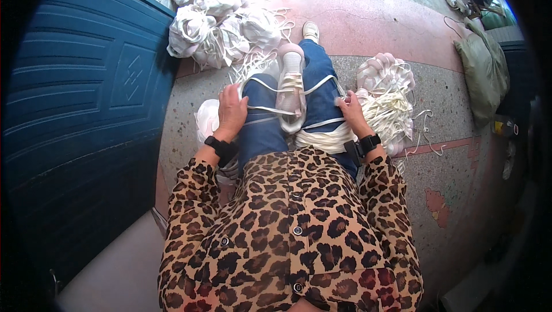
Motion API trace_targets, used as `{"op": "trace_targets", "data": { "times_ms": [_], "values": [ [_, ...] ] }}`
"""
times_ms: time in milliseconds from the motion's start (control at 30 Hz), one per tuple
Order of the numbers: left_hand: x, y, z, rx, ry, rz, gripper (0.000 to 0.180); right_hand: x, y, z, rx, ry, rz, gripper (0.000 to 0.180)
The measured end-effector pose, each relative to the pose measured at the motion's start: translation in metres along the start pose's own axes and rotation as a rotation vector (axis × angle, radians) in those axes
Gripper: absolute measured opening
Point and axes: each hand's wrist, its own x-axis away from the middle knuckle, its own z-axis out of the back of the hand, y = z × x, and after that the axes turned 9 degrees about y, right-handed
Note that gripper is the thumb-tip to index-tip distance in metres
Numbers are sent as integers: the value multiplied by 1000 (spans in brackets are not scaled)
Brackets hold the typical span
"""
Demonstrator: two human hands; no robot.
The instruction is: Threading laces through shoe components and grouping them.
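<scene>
Seated person, legs in blue jeans stretched away across a speckled terrazzo floor (437,174). Blue panelled door (80,99) closes off the left side; open floor lies to the right and far ahead. A pale sports shoe (290,91) rests on the lap, long axis running near to far, one end toward the body. White flat cord (270,109) runs crosswise, left to right, over the shoe and both thighs. Left hand (231,111) lies on the left thigh, its grip pinching the cord. Right hand (352,112) holds the cord's other end, grip closed on it. A loose heap of cords (388,111) lies just right of the right hand; bundled white pieces (218,22) are piled far left.
</scene>
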Motion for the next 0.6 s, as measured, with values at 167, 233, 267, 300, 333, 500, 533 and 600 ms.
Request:
{"op": "trace_targets", "data": {
  "times_ms": [167, 233, 267, 300, 333, 500, 533, 600],
  "values": [
    [-7, 64, 13, 102, -292, -380, 21, 21, -17, 4, 228, 47, 453, 32],
    [-3, 66, -1, -7, -416, -452, 16, 28, -28, 5, 286, 47, 694, 32],
    [-1, 63, -9, -92, -470, -481, 14, 37, -31, 11, 351, -5, 734, 32],
    [1, 59, -13, -65, -450, -476, 11, 42, -36, 14, 403, -14, 796, 32],
    [3, 53, -15, -39, -430, -470, 9, 45, -40, 17, 455, -19, 861, 32],
    [-7, 30, -9, 95, -490, -370, 7, 50, -71, 39, 621, -89, 1121, 30],
    [-16, 24, -5, 115, -559, -321, 7, 50, -74, 40, 625, -111, 1162, 29],
    [-30, 19, 6, 329, -637, -48, 9, 49, -75, 40, 614, -166, 1245, 24]
  ]
}}
